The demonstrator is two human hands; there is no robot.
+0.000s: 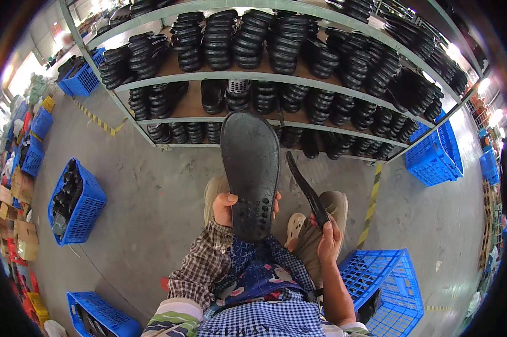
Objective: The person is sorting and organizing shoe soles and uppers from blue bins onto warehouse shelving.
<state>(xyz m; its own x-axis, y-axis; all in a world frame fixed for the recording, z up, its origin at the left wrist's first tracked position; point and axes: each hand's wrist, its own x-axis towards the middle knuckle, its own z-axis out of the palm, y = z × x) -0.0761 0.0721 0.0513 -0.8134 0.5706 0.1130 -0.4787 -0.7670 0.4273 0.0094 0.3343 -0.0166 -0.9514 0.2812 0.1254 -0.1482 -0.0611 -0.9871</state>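
Head view, left hand (224,211) clasping sole (250,163), right hand (329,241) pinching strip (308,192), grey floor (152,185), shelves (208,75)

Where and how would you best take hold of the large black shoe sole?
The black shoe sole is probably best gripped across its narrower, dotted end, coming from the picture's lower edge: that end points there and looks easier to span than the broad far end. The left hand grips near there.
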